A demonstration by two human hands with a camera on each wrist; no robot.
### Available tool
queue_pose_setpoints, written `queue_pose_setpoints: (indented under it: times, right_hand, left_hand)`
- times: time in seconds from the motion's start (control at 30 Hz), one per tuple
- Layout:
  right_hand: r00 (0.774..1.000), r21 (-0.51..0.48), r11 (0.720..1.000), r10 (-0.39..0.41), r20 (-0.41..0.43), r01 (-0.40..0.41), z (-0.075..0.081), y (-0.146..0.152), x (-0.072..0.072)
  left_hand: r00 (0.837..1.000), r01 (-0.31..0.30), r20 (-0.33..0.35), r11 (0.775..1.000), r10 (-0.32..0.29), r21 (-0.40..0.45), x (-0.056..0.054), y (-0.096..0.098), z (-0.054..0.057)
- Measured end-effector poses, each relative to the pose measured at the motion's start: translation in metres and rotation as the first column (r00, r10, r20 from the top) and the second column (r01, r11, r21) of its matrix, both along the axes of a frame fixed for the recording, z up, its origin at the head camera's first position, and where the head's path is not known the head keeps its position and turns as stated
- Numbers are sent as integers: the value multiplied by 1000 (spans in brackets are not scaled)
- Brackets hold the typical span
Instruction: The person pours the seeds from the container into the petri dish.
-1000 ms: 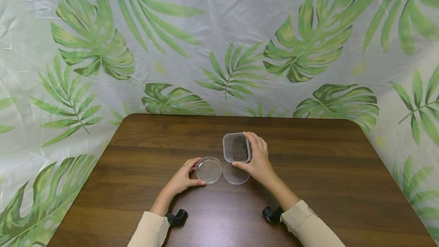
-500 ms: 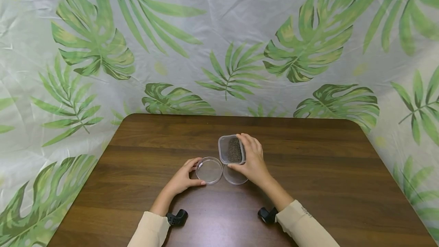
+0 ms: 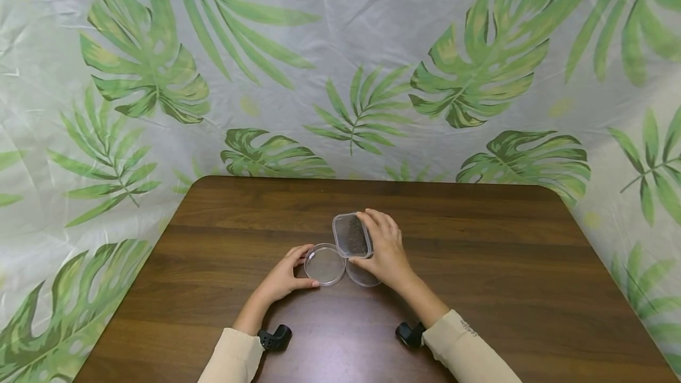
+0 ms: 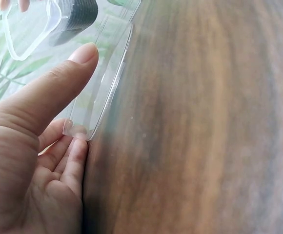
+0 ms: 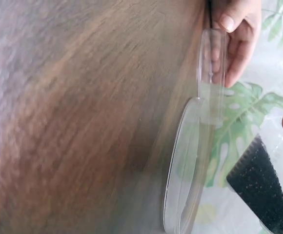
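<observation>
My left hand (image 3: 284, 275) holds a clear round petri dish (image 3: 324, 265) flat on the table, thumb on the near side and fingers on the far side. In the left wrist view the thumb lies along the rim of this dish (image 4: 110, 73). A second clear round dish or lid (image 3: 363, 276) lies against it on the right, partly covered. My right hand (image 3: 387, 253) grips a square clear plastic tub (image 3: 344, 234), tilted leftward above the two dishes. Dark fine grains (image 5: 261, 187) are banked against the tub's right side. No grains show in the petri dish.
The dark wood table (image 3: 479, 265) stretches around both hands. Behind it hangs a leaf-patterned cloth (image 3: 372, 46). Each wrist carries a black camera, such as the left one (image 3: 275, 337).
My right hand has moved left and slightly nearer with the tub, which now tilts more and overlaps the petri dish's far right edge. The left hand and dishes have stayed put.
</observation>
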State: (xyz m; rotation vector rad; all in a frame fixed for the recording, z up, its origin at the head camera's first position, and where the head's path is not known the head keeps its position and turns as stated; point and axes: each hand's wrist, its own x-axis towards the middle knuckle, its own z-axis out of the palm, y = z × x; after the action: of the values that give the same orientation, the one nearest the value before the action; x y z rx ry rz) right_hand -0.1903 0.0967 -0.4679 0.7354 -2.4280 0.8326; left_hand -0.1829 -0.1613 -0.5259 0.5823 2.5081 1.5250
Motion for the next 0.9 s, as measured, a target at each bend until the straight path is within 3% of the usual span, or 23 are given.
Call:
queue_pose_setpoints:
  times: [0.13,0.23,0.37,0.5,0.9]
  right_hand:
    - [1000,20,1000,9,-11,-8,-1,-2,0]
    - [1000,46,999,14,-25,-13,-3,-3,1]
    - [998,76,997,25,-52,-21,-4,-5,1]
    - [997,93,995,35,-74,-28,-4,-6,1]
    - [996,142,989,44,-74,-33,-4,-9,2]
  left_hand:
    - [1000,-2,-4,1000,2,-5,1,0,1]
    - [1000,6,-7,1000,-6,3,7,3,16]
    - [1000,5,-10,1000,-5,4,9,5,19]
    - [1000,-3,-8,1000,3,-7,2,1,3]
    - [1000,0,6,1000,0,-10,0,0,1]
